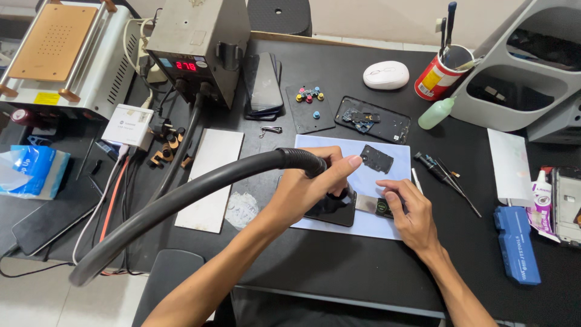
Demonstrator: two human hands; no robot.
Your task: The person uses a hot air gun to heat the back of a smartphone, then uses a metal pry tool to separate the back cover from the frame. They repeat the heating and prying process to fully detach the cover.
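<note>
At frame centre, a dark phone [331, 209] lies on a pale blue mat [375, 227], long axis running left to right. The left hand [305, 188] is closed around a hot-air nozzle on a black hose [181, 200], directly above it. The right hand [408, 212], just right, presses fingertips on the phone's open end. A heat station [196, 42] stands upper left on the bench [339, 266].

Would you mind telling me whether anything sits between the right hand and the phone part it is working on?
Nothing visible does: the right hand already rests its fingers on the small part, while the left hand holds the hot-air nozzle beside it.
</note>
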